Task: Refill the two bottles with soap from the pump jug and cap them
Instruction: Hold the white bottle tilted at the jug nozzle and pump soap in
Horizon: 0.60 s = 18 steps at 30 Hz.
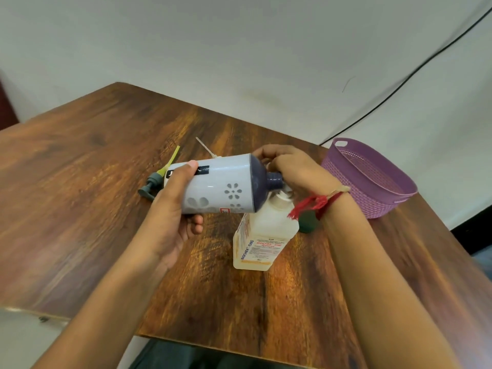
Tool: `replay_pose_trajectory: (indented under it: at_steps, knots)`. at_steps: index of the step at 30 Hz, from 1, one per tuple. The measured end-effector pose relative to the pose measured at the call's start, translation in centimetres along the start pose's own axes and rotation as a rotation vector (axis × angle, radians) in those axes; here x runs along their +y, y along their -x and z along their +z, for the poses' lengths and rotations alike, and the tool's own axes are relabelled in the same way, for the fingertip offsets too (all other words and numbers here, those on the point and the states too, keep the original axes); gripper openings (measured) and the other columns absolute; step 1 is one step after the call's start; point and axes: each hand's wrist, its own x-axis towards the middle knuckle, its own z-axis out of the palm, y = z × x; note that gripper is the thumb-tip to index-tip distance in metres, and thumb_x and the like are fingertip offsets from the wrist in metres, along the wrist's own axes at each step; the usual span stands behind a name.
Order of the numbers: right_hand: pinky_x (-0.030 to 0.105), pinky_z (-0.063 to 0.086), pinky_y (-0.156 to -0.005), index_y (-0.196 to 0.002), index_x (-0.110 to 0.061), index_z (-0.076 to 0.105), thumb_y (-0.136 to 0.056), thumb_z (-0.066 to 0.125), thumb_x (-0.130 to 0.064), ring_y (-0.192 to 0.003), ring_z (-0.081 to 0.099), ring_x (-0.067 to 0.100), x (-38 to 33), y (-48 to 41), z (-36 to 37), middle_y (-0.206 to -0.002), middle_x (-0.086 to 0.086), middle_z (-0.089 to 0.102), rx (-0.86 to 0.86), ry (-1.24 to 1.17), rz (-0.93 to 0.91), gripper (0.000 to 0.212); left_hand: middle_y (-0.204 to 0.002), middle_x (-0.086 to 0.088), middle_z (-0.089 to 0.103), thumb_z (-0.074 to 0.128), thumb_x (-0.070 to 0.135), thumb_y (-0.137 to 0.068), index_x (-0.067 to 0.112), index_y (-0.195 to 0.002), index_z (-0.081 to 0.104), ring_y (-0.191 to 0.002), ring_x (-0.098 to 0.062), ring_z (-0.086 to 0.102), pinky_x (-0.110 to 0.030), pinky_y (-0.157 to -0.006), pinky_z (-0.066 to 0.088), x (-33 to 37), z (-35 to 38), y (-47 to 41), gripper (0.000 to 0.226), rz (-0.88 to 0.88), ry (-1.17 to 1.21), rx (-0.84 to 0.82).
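Bottle [218, 187], jug [262, 235]; wooden table [80, 169], white wall [239, 49]

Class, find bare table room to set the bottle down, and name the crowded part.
Bare wood: the table left of the loose pump cap, and the near strip in front of the jug. Crowded: between cap, jug and purple basket.

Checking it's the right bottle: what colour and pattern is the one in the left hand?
The bottle is pale grey with flower shapes, dark blue neck; head view.
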Motion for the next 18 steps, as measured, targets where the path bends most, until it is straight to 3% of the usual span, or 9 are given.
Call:
replay_pose_trajectory:
  at_steps: [5, 10, 13, 17, 18]
  knots:
    - [0.030, 0.049, -0.078, -0.081, -0.018, 0.061, -0.090, 0.033, 0.007, -0.088, 0.056, 0.022, -0.6, -0.4, -1.2, -0.100, 0.010, 0.061, -0.067, 0.171, -0.015, 0.038, -0.057, 0.003, 0.056, 0.058, 0.053, -0.081, 0.022, -0.085, 0.058, -0.040, -0.006, 0.041, -0.015, -0.035, 0.038, 0.5, 0.1, 0.0, 0.030, 0.015, 0.011, -0.036]
    - [0.029, 0.048, -0.069, -0.097, -0.004, 0.064, -0.087, 0.029, 0.012, -0.082, 0.055, 0.023, -0.1, 0.0, -0.3, -0.099, 0.016, 0.061, -0.020, 0.066, -0.004, 0.040, -0.056, 0.003, 0.055, 0.060, 0.051, -0.076, 0.022, -0.083, 0.059, -0.040, -0.007, 0.040, -0.015, -0.034, 0.036, 0.6, 0.0, -0.2, 0.030, 0.027, 0.012, -0.004]
    - [0.025, 0.046, -0.068, -0.083, -0.013, 0.062, -0.088, 0.030, 0.011, -0.081, 0.054, 0.019, -0.1, 0.0, -0.2, -0.092, 0.008, 0.061, -0.008, 0.121, -0.028, 0.040, -0.056, 0.003, 0.055, 0.062, 0.055, -0.071, 0.022, -0.085, 0.059, -0.040, -0.006, 0.040, -0.015, -0.034, 0.037, 0.5, 0.1, -0.1, 0.035, 0.013, 0.003, -0.007]
    - [0.036, 0.051, -0.089, -0.084, -0.019, 0.062, -0.091, 0.034, 0.005, -0.100, 0.060, 0.028, -0.9, -0.3, -1.1, -0.112, 0.016, 0.063, -0.065, 0.145, -0.017, 0.037, -0.061, 0.001, 0.057, 0.060, 0.057, -0.067, 0.022, -0.088, 0.060, -0.041, -0.005, 0.042, -0.014, -0.035, 0.039, 1.0, 0.2, 0.0, 0.040, 0.034, 0.014, -0.041]
    - [0.033, 0.052, -0.088, -0.085, -0.019, 0.062, -0.092, 0.035, 0.004, -0.100, 0.061, 0.028, -0.9, -0.2, -1.0, -0.112, 0.016, 0.063, -0.077, 0.129, -0.014, 0.036, -0.062, 0.000, 0.057, 0.063, 0.056, -0.070, 0.022, -0.088, 0.061, -0.041, -0.005, 0.042, -0.014, -0.035, 0.039, 1.0, 0.1, 0.0, 0.039, 0.038, 0.017, -0.043]
